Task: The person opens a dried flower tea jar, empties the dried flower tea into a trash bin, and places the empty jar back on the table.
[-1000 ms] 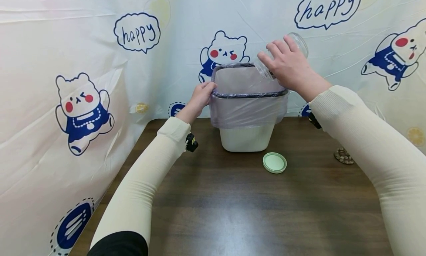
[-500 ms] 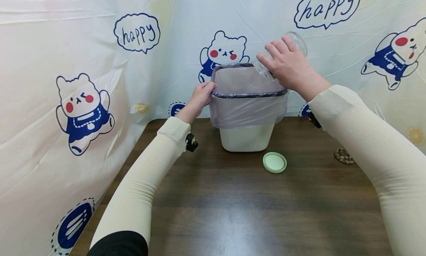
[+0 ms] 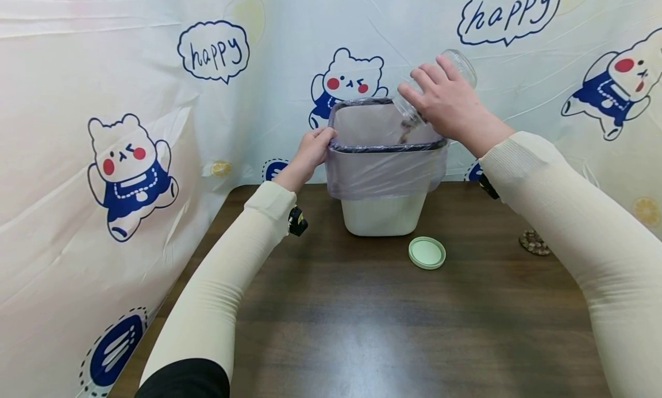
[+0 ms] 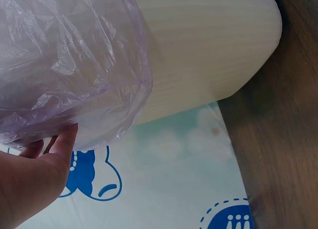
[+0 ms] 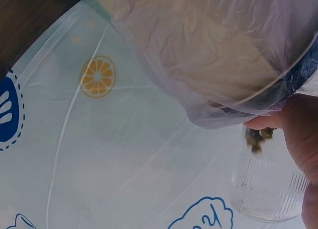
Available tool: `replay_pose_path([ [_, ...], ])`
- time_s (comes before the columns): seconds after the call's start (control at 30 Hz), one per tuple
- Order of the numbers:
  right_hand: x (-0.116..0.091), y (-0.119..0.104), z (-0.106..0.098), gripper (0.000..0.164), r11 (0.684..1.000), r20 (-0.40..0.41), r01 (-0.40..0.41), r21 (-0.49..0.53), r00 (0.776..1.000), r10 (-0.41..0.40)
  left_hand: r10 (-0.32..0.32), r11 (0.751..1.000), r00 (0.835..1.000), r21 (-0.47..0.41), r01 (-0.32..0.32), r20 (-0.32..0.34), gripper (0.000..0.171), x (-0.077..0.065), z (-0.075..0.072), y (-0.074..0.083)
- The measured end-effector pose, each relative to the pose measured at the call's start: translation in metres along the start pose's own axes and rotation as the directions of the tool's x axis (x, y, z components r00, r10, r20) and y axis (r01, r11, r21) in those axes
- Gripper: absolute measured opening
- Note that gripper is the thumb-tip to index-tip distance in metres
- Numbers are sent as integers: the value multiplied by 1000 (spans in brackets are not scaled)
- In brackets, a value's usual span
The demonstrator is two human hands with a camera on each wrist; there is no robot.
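A cream trash can (image 3: 384,217) stands on the table, lined with a translucent purple trash bag (image 3: 383,174) folded over its dark rim. My left hand (image 3: 312,151) grips the rim's left corner through the bag; in the left wrist view that hand (image 4: 42,177) presses into the plastic. Above the can's right side, my right hand (image 3: 449,105) holds a clear ribbed glass jar (image 3: 462,66) tilted mouth-down. Brown clumps (image 3: 405,131) drop from its mouth into the can. In the right wrist view, some brown matter (image 5: 256,139) clings near the jar's mouth, while its base end looks nearly bare.
A pale green round lid (image 3: 427,252) lies on the brown wooden table (image 3: 331,317) in front of the can. A beaded-looking round coaster (image 3: 534,243) sits partly behind the right forearm. A printed curtain (image 3: 289,53) hangs close behind and to the left.
Brown clumps now fall from the jar's mouth; none showed there before. The jar and right hand have shifted very slightly left. My left hand stays on the rim.
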State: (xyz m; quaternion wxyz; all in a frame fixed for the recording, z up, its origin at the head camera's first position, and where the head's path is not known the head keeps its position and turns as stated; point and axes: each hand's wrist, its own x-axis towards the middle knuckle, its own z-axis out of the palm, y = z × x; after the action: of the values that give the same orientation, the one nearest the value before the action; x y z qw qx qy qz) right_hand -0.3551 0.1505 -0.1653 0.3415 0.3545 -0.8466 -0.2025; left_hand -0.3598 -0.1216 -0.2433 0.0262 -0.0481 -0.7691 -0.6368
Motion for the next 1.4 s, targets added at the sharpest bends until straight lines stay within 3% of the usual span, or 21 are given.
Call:
replay_pose_path([
  [0.63,1,-1,0,55,997,-15,57,-56,998,-58,28,1000,1000,3,-28,-7,20,0,1,-1],
  [1.4,4,-2,2,67,983,-26,118,-141,992,-123,27,1000,1000,7,-27,-6,20,1,1,-1],
])
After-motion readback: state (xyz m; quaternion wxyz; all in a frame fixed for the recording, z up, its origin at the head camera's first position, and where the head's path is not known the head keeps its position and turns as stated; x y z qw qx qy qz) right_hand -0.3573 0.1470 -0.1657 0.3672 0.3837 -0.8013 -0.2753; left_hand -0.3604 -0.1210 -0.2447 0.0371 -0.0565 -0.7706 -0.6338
